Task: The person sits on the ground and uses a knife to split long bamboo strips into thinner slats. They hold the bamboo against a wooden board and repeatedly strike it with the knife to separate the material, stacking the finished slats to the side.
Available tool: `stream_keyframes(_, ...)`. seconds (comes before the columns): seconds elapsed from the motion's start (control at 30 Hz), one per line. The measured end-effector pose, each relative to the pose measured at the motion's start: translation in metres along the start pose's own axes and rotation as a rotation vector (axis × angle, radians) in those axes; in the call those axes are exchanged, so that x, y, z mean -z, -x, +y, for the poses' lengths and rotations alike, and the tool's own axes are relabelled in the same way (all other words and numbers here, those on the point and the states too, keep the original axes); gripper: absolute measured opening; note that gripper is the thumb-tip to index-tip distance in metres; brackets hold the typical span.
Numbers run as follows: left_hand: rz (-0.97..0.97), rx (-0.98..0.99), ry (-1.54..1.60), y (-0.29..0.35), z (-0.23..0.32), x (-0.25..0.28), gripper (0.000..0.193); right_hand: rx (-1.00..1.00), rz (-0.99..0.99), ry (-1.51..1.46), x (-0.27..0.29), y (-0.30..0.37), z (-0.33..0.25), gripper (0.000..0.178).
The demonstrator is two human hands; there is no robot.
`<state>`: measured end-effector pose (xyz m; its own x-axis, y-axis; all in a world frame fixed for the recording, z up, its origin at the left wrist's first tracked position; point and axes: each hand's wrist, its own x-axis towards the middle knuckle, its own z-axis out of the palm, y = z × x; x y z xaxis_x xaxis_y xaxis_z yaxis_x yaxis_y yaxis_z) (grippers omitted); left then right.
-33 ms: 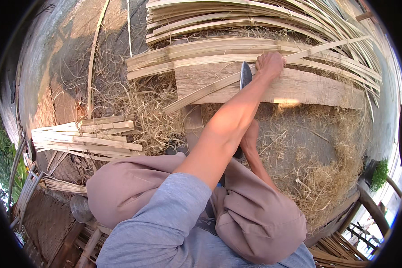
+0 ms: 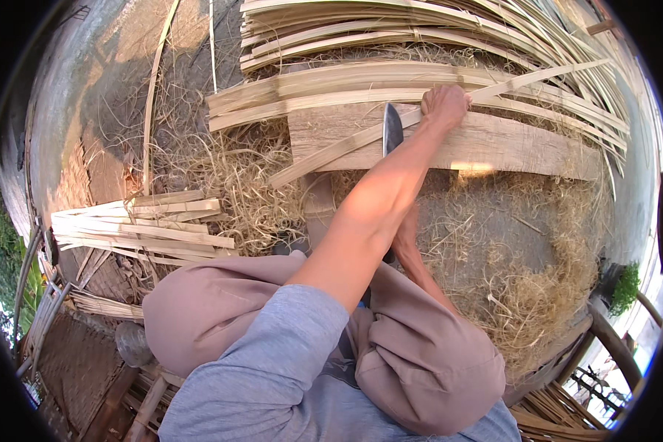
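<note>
My left hand (image 2: 446, 107) is closed around a long pale bamboo strip (image 2: 342, 150), which slants from lower left to upper right over a wooden board (image 2: 527, 147). A knife's dark blade (image 2: 393, 131) rises from behind my left forearm and crosses the strip, left of that hand. Below the forearm, my right hand (image 2: 406, 230) shows only in part, its fingers hidden. It grips the knife's long handle, most of which is covered; a dark end shows near my lap.
Long bamboo strips (image 2: 324, 85) lie beyond the board, with a thick stack (image 2: 339, 33) behind them. Shorter strips (image 2: 147, 228) are piled at left. Curly shavings (image 2: 250, 184) cover the ground beside the board, with more shavings (image 2: 530, 309) at right.
The knife blade has slid left along the strip, away from my left hand. My right hand has shifted slightly left with it. My left hand and the strip stay in place.
</note>
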<state>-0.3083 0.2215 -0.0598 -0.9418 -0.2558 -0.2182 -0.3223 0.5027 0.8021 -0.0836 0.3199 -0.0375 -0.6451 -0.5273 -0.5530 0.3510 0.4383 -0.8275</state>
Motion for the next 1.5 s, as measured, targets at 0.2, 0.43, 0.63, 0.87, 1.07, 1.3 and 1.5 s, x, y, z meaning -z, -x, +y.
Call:
stream_keyframes(0.2,-0.019,-0.006,0.011,0.006,0.008,0.000,0.033,0.227,-0.070,0.016,-0.029,0.006,0.023,0.042)
stream_keyframes(0.43,-0.072,0.039,-0.009,0.003,0.016,0.000,0.037,0.211,-0.091,-0.090,-0.045,0.008,0.048,0.036)
stream_keyframes(0.63,0.070,-0.094,-0.077,0.001,0.003,-0.007,0.038,0.316,-0.138,0.106,-0.042,0.011,0.002,0.031)
stream_keyframes(0.87,0.131,-0.070,-0.243,0.007,0.006,-0.021,0.048,0.194,-0.006,-0.092,-0.033,0.006,0.020,0.028)
stream_keyframes(1.07,0.052,-0.050,-0.178,0.007,0.007,-0.018,0.047,0.143,-0.067,-0.093,-0.039,0.009,0.024,0.028)
stream_keyframes(1.3,0.028,-0.099,-0.176,0.012,0.007,-0.010,0.036,0.246,-0.145,0.041,-0.051,0.017,0.024,0.029)
stream_keyframes(1.5,0.019,-0.066,-0.087,0.008,0.004,-0.014,0.023,-0.023,0.144,-0.132,-0.002,-0.006,0.022,0.029)
